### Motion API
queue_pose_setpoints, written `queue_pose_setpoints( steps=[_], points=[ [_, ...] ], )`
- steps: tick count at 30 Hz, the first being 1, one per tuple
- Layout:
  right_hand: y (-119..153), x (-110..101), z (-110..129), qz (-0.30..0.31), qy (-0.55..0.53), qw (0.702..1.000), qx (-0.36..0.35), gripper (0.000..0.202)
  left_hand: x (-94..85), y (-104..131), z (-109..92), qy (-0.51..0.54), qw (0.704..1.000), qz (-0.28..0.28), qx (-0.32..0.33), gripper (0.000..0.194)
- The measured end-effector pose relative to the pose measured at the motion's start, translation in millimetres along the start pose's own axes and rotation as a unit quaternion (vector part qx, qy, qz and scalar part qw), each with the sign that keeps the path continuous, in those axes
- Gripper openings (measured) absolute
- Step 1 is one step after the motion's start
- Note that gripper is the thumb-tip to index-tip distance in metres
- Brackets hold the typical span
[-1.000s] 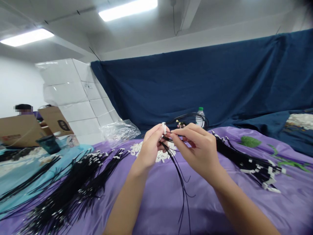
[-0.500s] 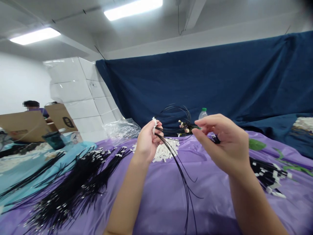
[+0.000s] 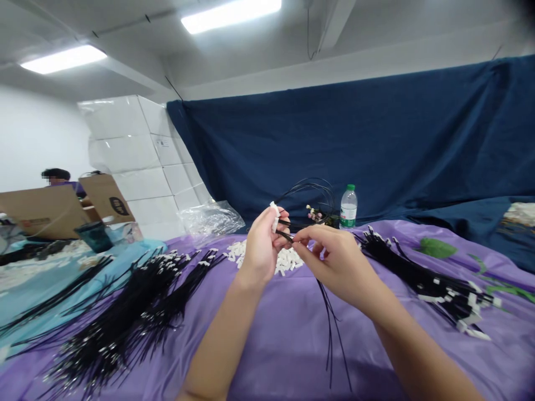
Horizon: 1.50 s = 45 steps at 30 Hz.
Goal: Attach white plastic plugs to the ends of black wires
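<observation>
Several thin black cords [image 3: 329,313] with white end pieces [image 3: 275,216] are in my left hand [image 3: 264,245], its fingers closed around them near the white ends. Part of the cords loops up and over behind my hands, and the loose ends hang down over the purple cloth. My right hand [image 3: 330,253] pinches the same cords just to the right of my left fingers. Behind my hands a pile of small white pieces [image 3: 288,260] lies on the cloth, partly covered by my left hand.
Black cord bundles with white tips lie on the left [image 3: 137,301] and on the right [image 3: 430,281] of the purple cloth [image 3: 288,345]. A green-capped bottle [image 3: 348,209], small flowers [image 3: 313,214] and clear plastic wrap [image 3: 211,220] stand behind. A person [image 3: 58,177] is far left behind cardboard.
My right hand has moved left and down from beside the flowers and now pinches the cords close to my left hand. The bottle and right-hand bundle show more fully.
</observation>
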State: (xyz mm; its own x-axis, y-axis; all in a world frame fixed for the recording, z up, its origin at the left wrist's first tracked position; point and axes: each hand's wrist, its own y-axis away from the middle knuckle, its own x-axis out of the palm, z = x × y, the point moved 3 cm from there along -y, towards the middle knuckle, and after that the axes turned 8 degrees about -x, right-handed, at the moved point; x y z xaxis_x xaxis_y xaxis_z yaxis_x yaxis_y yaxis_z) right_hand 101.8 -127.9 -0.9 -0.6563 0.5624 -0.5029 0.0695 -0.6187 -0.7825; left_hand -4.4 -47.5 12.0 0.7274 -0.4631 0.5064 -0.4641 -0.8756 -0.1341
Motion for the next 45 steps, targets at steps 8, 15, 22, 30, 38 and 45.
queue_pose_setpoints(
  steps=[8,15,22,30,38,45],
  points=[
    [0.1,1.8,2.8,0.032,0.031,0.998,0.039,0.009,0.8,4.5,2.5,-0.018,0.999,0.019,0.019,0.022],
    [-2.7,4.2,0.5,0.063,0.037,0.995,0.066,0.011,0.6,0.5,4.3,-0.062,0.997,0.040,0.024,0.019],
    [-1.1,5.1,-2.8,0.074,0.017,0.994,0.082,0.015,1.0,-0.6,3.9,-0.108,0.993,0.049,0.023,0.020],
    [-6.6,6.0,-16.0,0.084,-0.305,0.944,0.096,0.011,-5.0,-10.2,-1.0,-0.133,0.990,0.036,0.036,0.021],
    [-6.7,-19.9,-36.9,0.173,-0.603,0.772,0.101,0.013,-14.4,-11.4,-10.7,-0.139,0.989,0.020,0.042,0.023],
    [1.0,-54.5,-49.2,0.088,-0.584,0.807,-0.004,0.014,-17.8,-9.3,-16.1,-0.126,0.991,0.033,0.021,0.024]
  ],
)
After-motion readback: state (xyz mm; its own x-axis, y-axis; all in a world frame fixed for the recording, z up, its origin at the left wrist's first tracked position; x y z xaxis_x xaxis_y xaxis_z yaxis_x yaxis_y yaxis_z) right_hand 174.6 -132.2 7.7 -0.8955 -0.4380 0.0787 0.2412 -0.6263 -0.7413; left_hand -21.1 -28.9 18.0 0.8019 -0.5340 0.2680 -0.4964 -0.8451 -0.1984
